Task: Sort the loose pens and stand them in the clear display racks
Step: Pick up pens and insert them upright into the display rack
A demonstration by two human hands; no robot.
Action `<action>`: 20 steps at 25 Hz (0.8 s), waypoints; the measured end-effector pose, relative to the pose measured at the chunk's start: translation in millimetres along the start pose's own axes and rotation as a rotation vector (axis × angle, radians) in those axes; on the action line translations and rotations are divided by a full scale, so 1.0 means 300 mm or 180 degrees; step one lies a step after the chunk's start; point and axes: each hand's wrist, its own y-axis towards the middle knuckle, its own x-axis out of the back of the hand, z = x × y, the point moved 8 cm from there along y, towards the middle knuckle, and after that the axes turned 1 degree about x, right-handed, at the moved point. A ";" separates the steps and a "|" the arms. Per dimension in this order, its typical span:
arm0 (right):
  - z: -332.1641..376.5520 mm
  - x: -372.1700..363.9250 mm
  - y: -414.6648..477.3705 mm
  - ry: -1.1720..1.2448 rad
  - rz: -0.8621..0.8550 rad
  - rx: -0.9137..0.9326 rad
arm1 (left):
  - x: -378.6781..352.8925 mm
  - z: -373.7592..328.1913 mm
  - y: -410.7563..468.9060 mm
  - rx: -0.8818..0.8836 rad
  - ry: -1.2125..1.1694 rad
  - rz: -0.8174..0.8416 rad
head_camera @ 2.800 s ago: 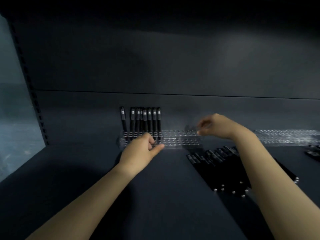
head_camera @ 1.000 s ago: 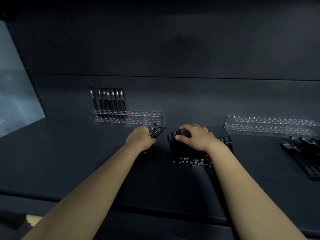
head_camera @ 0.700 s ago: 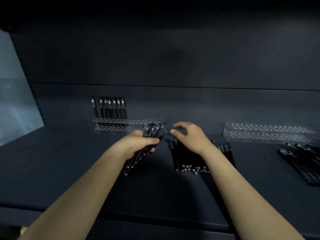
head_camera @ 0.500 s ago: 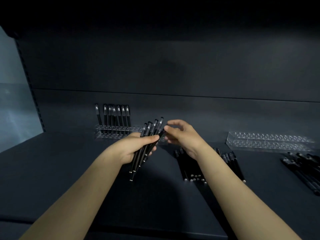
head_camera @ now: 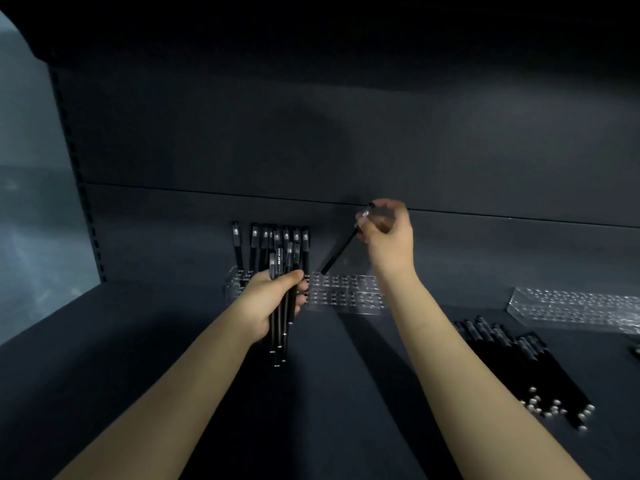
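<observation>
1 pen (head_camera: 341, 248) pinched in right hand (head_camera: 389, 237) above clear rack (head_camera: 346, 293), left hand (head_camera: 270, 301) gripping pen bundle (head_camera: 278, 337)

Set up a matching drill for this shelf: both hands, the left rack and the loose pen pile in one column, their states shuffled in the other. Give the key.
Things:
1. left hand
2. right hand
3. left rack
4. loose pen pile

States:
A. lies flat on the shelf
B. pinches a single pen, tilted
C. has upright pens at its left end
D. grips a bundle of pens

Pairs: 1-D, 2-B, 3-C, 4-A.
</observation>
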 end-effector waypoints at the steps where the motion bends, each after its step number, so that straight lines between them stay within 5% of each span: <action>1: 0.001 -0.018 0.010 -0.0111 -0.0033 0.0121 | 0.020 0.003 0.013 -0.0020 -0.0095 0.0040; 9: -0.032 -0.158 0.034 -0.1119 0.0249 0.0804 | 0.020 0.035 0.053 0.0063 -0.0607 0.0224; 20: -0.034 -0.158 0.044 -0.1156 0.0348 0.0888 | 0.029 0.034 0.064 -0.0050 -0.0749 0.0105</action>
